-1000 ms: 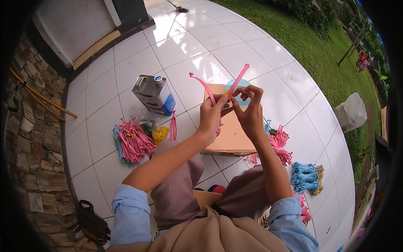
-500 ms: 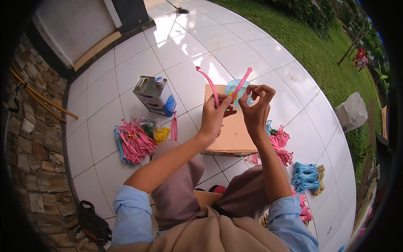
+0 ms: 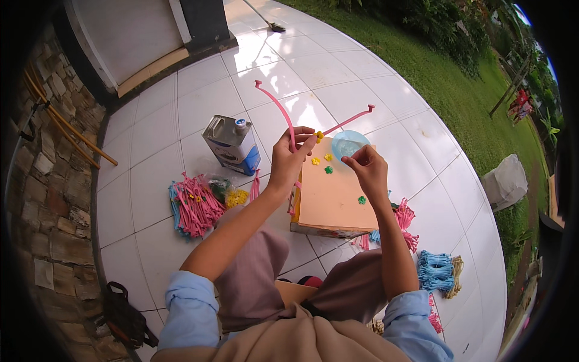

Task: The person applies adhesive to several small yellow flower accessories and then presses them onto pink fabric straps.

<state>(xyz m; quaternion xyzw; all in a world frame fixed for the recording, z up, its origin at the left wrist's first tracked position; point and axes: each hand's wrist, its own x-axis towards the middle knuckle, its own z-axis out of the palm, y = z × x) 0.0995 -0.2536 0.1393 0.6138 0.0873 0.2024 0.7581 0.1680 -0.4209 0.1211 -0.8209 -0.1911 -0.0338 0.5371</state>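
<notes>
My left hand point(image 3: 288, 161) is closed round a long pink rubbery strap point(image 3: 281, 108). The strap's two knobbed ends stick out, one up to the left and one to the right. A yellow flower-shaped piece point(image 3: 319, 137) sits on it by my fingertips. My right hand point(image 3: 369, 172) is pinched at the near right rim of a translucent blue dish point(image 3: 347, 140); whatever is between its fingertips is too small to make out. Loose yellow flower pieces point(image 3: 316, 161) and green flower pieces point(image 3: 329, 170) lie on the cardboard-topped box point(image 3: 338, 205) below my hands.
A metal can point(image 3: 232, 145) stands left of the box. Near it lie a bundle of pink straps point(image 3: 196, 202) and a bag of yellow pieces point(image 3: 236, 197). Right of the box are pink bundles point(image 3: 405, 220) and blue bundles point(image 3: 435, 271). A dark bag point(image 3: 126, 317) rests by the stone wall.
The strap's ends have spread apart, and the yellow flower piece now shows on it. My right hand has lowered from beside the strap to the blue dish. The view has shifted slightly.
</notes>
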